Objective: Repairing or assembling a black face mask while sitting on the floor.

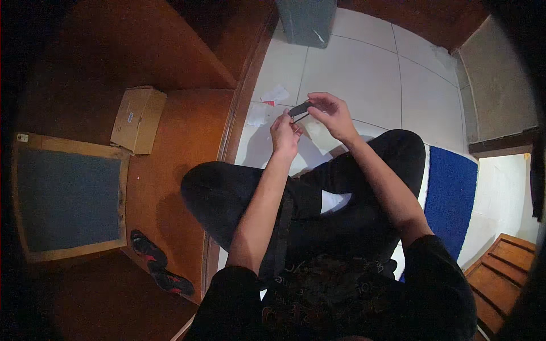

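Note:
Both hands meet over the tiled floor in front of my folded legs. Between them is a small, dark, elongated object with a thin dark strip or loop below it; its exact kind cannot be made out. My left hand pinches its near left end, thumb on top and fingers curled. From the right, my right hand has its fingers and thumb closed around the far right end. Just beyond my left hand, white paper or plastic scraps lie on the tiles, one with a red patch.
To the left, a wooden cabinet holds a cardboard box, dark red-and-black shoes and a wood-framed dark panel. A grey block-like object stands ahead. A blue mat lies right of my knee, near a wooden slatted piece.

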Available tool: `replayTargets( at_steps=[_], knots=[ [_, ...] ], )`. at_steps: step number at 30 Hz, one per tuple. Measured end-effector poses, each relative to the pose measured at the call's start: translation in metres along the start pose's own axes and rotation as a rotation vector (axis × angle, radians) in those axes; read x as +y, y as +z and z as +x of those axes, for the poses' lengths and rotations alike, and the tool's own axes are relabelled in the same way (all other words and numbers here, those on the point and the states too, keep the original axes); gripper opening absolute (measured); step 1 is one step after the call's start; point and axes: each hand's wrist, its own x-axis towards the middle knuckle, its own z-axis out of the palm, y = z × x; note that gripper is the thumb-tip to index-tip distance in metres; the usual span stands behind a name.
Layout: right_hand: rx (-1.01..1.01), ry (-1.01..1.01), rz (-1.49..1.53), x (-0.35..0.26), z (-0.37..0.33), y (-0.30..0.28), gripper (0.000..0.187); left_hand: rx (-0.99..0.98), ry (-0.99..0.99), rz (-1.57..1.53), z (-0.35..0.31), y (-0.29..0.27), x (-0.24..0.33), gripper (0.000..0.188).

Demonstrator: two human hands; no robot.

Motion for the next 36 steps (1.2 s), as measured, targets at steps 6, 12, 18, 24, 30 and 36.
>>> replayTargets(
  at_steps=[6,12,18,24,30,36],
  knots=[
    [-0.068,0.133,0.197,0.004,-0.001,-0.001,0.031,0.032,-0.008,0.007,-0.001,0.001,-0.001,0.018],
    [-0.168,0.08,0.053,-0.007,-0.009,0.003,0.034,0.063,-0.023,0.011,0.002,-0.001,-0.002,0.022],
    [-0.207,-0.122,-0.207,-0.007,-0.009,0.006,0.041,0.057,-0.042,0.001,0.011,-0.007,-0.007,0.028],
    [-0.273,-0.302,-0.569,-0.014,-0.012,0.007,0.046,-0.021,-0.118,-0.081,0.007,-0.004,-0.003,0.024],
    [-0.248,-0.297,-0.533,-0.012,-0.011,0.005,0.045,-0.065,-0.063,-0.025,0.011,-0.006,-0.005,0.015],
    [-0.173,-0.405,-0.538,-0.013,-0.006,0.003,0.042,-0.007,-0.036,0.053,0.006,-0.002,-0.005,0.012]
  ],
)
